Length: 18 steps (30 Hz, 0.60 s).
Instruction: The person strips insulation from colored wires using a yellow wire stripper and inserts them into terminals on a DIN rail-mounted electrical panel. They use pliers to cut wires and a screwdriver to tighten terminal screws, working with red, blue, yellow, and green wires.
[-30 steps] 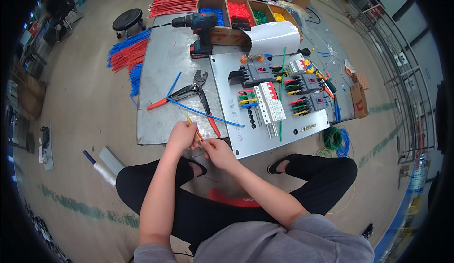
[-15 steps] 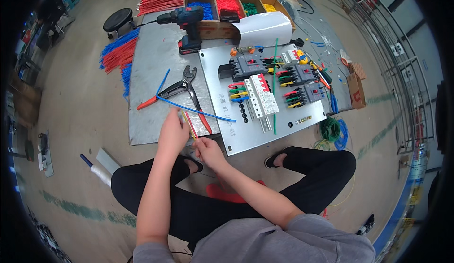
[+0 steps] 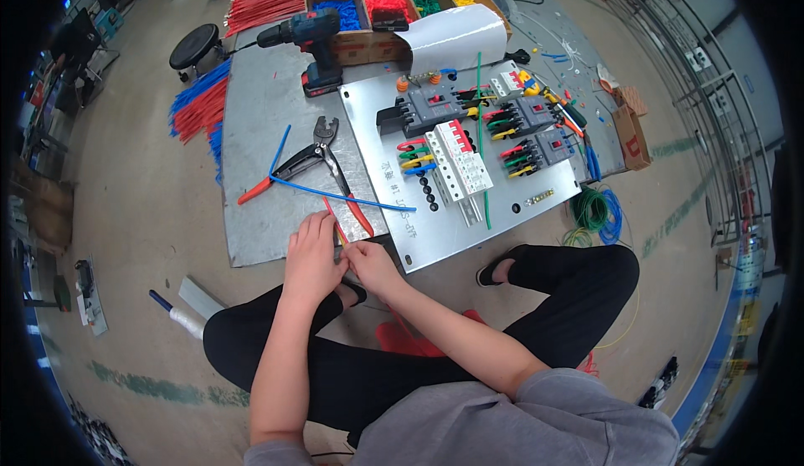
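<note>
My left hand [image 3: 312, 255] and my right hand [image 3: 373, 268] meet just off the table's near edge, fingertips close together. Between them is a short red wire [image 3: 330, 210], its upper end sticking out past the left fingers. A bit of yellow shows beside it, and the fingers cover the lower ends. Both hands are closed on the wire. Beyond them on the table lie crimping pliers [image 3: 333, 168] with red and black handles, jaws pointing away from me. A bent blue wire [image 3: 345, 199] crosses the handles and reaches onto the metal mounting plate [image 3: 375, 160].
The plate carries a row of white breakers [image 3: 456, 163] and several dark breakers [image 3: 432, 111] with coloured leads. Behind stand a cordless drill [image 3: 311, 43] and a cardboard tray [image 3: 368, 47] of coloured terminal sleeves. Blue and red wires [image 3: 201, 106] hang off the table's left edge.
My left hand has come nearer and closer to my right fingertips, its fingers now covering more of the wire. Less yellow shows. The view has shifted slightly; pliers and plate lie as before.
</note>
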Available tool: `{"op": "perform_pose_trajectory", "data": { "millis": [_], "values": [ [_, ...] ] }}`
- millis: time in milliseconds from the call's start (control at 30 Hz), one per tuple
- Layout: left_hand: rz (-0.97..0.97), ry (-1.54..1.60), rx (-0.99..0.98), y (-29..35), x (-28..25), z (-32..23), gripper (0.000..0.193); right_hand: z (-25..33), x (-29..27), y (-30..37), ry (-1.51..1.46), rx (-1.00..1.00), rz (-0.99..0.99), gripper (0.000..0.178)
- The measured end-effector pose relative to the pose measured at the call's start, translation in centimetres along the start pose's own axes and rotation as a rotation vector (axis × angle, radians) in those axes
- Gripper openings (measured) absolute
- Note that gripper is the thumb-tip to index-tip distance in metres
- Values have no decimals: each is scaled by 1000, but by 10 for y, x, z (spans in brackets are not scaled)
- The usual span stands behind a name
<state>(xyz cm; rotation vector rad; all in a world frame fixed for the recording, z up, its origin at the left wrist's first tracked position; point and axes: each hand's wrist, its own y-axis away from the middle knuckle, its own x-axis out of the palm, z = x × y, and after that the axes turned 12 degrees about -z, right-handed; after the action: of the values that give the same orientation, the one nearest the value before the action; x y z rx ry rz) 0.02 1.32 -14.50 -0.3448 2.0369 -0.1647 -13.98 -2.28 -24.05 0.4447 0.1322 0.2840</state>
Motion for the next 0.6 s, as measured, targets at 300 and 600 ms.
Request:
{"op": "perform_pose_trajectory", "data": {
  "millis": [300, 600],
  "values": [
    [-42, 3, 32, 3, 4, 5, 64, 26, -2, 9, -93, 246, 7, 29],
    [-41, -2, 58, -2, 7, 6, 65, 33, -16, 12, -260, 367, 71, 13]
  ]
}}
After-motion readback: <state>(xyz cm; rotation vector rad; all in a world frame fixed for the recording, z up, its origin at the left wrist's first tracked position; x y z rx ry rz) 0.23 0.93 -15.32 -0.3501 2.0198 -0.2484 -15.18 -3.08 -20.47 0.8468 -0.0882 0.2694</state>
